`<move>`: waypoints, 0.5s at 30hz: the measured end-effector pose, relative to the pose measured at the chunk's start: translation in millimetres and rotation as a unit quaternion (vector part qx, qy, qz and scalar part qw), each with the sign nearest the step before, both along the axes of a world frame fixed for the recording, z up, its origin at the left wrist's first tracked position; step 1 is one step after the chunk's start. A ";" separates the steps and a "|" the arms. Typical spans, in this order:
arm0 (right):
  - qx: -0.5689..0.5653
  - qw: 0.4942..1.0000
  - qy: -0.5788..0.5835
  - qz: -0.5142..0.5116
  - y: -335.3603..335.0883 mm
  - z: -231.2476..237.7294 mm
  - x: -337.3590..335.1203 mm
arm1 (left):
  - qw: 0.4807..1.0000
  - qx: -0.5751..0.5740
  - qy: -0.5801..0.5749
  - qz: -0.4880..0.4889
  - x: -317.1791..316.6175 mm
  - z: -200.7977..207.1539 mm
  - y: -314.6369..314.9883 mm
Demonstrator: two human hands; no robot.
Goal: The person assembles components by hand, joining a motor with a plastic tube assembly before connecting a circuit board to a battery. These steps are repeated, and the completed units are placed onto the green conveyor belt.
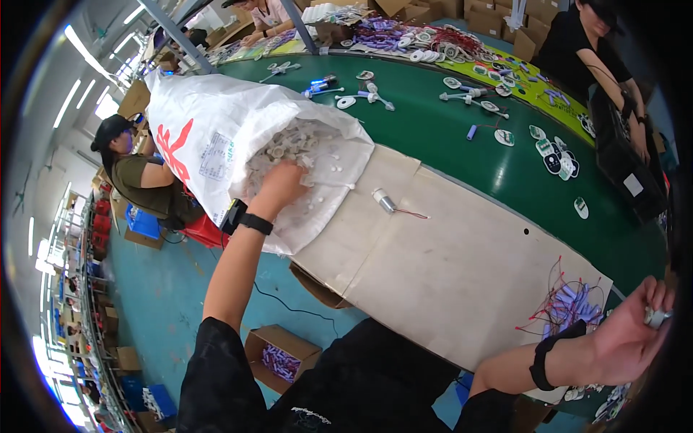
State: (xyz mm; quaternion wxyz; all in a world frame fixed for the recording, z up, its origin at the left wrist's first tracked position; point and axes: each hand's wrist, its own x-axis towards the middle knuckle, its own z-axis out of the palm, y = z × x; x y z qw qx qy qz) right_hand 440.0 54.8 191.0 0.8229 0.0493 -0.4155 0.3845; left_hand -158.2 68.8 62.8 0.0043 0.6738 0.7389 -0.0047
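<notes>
My left hand [285, 184] reaches into the mouth of a big white woven sack [216, 119] lying tilted on the bench. Its fingers are sunk among small white plastic parts [296, 144] and hidden. At the far right, my right hand [632, 335] is raised with curled fingers, closed on a small silvery motor [657, 317], partly covered by the fingers. Another small motor [385, 200], with thin red leads, lies on the pale board [433, 252] between my hands. Beside my right wrist is a pile of purple battery cells [570, 307] with red wires.
A green conveyor belt [433, 144] runs beyond the board, bearing loose assemblies and round white circuit pieces [559, 159]. A co-worker in black [577, 58] handles a black crate [628, 159]. Another person [141, 166] sits at left. A carton [281, 357] of cells stands on the floor.
</notes>
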 end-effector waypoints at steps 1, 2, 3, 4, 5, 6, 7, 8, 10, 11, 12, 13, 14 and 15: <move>-0.001 1.000 0.001 0.000 1.5 -0.2 1.1 | 0.998 -0.029 0.058 0.010 0.6 -5.1 2.0; -0.013 1.000 -0.003 0.002 3.3 0.5 2.3 | 0.998 -0.030 0.058 0.007 -0.9 -8.4 3.3; -0.023 1.000 -0.006 0.002 4.9 0.5 1.8 | 0.999 -0.013 0.029 -0.006 -7.3 -8.7 4.5; -0.033 0.999 -0.009 0.001 7.2 0.7 0.2 | 1.000 0.005 0.000 -0.020 -14.6 -7.5 5.1; -0.045 0.999 -0.016 -0.005 8.7 0.8 -2.1 | 0.996 0.063 -0.057 -0.033 -16.7 -5.2 6.0; -0.056 0.998 -0.025 -0.016 8.8 2.1 -3.4 | 0.985 0.120 -0.117 -0.050 -11.9 1.5 7.6; -0.072 0.994 -0.019 -0.080 12.4 -1.4 -7.2 | 0.974 0.124 -0.189 -0.004 11.3 14.0 10.7; -0.080 0.995 -0.016 -0.061 16.8 -1.9 -12.1 | 0.958 0.124 -0.256 0.046 30.2 29.2 8.3; -0.075 0.996 -0.046 -0.028 25.4 -4.2 -20.9 | 0.883 0.151 -0.443 -0.032 40.8 31.7 15.6; -0.112 0.989 -0.049 -0.086 28.6 -3.2 -25.6 | 0.876 0.144 -0.457 -0.050 64.5 32.5 27.6; -0.149 0.977 -0.050 -0.144 31.3 -4.0 -28.8 | 0.819 0.153 -0.550 -0.055 98.2 34.8 39.9; -0.164 0.965 -0.084 -0.184 33.9 -5.9 -28.3 | 0.756 0.162 -0.632 -0.055 130.3 42.7 47.1; -0.188 0.957 -0.079 -0.205 42.0 -10.4 -36.8 | 0.742 0.131 -0.656 -0.041 155.0 49.1 52.5; -0.200 0.952 -0.096 -0.210 50.5 -14.0 -42.1 | 0.701 0.090 -0.706 -0.036 181.9 49.3 63.8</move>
